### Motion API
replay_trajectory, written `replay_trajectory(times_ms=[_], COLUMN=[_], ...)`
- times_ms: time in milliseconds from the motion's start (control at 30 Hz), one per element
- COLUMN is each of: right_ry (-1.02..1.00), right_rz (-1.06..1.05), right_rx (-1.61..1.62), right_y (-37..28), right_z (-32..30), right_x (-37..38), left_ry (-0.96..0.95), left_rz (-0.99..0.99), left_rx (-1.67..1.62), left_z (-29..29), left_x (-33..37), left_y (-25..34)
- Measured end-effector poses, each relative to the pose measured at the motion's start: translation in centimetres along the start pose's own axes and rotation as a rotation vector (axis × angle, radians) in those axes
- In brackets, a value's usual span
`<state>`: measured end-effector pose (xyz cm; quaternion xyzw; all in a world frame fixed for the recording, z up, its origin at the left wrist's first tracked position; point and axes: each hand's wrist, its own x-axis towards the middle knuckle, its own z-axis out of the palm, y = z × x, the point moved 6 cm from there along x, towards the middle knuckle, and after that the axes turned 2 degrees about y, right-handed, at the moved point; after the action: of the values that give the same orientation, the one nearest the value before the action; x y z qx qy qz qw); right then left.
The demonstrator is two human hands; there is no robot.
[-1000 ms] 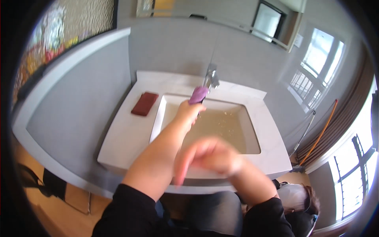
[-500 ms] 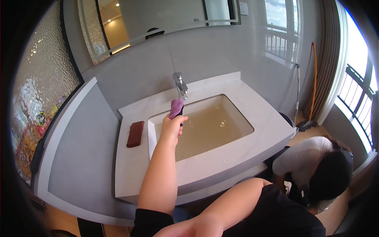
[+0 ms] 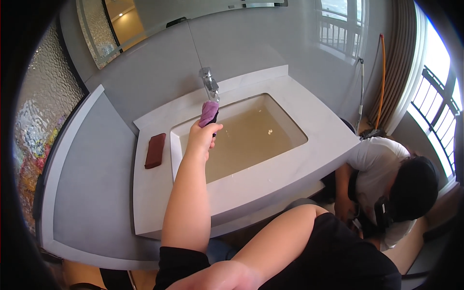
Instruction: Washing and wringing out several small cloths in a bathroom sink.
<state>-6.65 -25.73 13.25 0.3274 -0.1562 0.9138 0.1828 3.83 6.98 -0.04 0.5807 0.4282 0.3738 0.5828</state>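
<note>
My left hand (image 3: 203,137) is stretched out over the left part of the sink, closed on a bunched purple cloth (image 3: 209,114). Something black shows beside the cloth in the same grip; I cannot make out what it is. The cloth's top comes close to the spout of a chrome faucet (image 3: 209,86); whether they touch is unclear. Below lies a rectangular sink (image 3: 287,108) holding cloudy, brownish water. My right forearm bends across my body, and my right hand (image 3: 217,276) lies at the lower edge, its fingers out of sight.
A folded brown-red cloth (image 3: 155,151) lies on the white countertop (image 3: 150,193) left of the sink. Another person (image 3: 382,159) in a white top and black cap crouches at the right. A grey partition (image 3: 92,174) borders the left, a mirror (image 3: 169,12) hangs above, and long handles (image 3: 382,82) lean by the curtain.
The view has shifted, so sink and counter sit higher. My left hand keeps its hold on the purple cloth near the faucet. The crouching person has shifted, showing an arm and a dark device.
</note>
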Motion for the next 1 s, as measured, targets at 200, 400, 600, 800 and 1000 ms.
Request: replay_trajectory(times_ms=[200, 400, 600, 800, 1000], right_ry=[-0.074, 0.102, 0.128, -0.001, 0.251], right_rz=[-0.017, 0.020, 0.102, -0.112, -0.307], right_rx=[-0.164, -0.095, -0.123, -0.498, -0.577], right_y=[-0.4, 2.2, 4.3, 2.7, -2.0], right_z=[-1.3, -0.1, -1.2, -3.9, -4.7], right_x=[-0.6, 1.8, 2.2, -0.5, -8.6], left_ry=[-0.045, 0.013, 0.191, 0.127, 0.077], left_rz=[0.059, 0.164, 0.519, 0.577, 0.830], left_rx=[-0.043, 0.023, 0.372, 0.234, 0.798], left_z=[1.7, 0.8, 1.6, 3.8, 4.9], left_x=[-0.4, -0.6, -0.4, -6.1, -7.0], left_y=[0.2, 0.6, 1.2, 3.0, 2.7])
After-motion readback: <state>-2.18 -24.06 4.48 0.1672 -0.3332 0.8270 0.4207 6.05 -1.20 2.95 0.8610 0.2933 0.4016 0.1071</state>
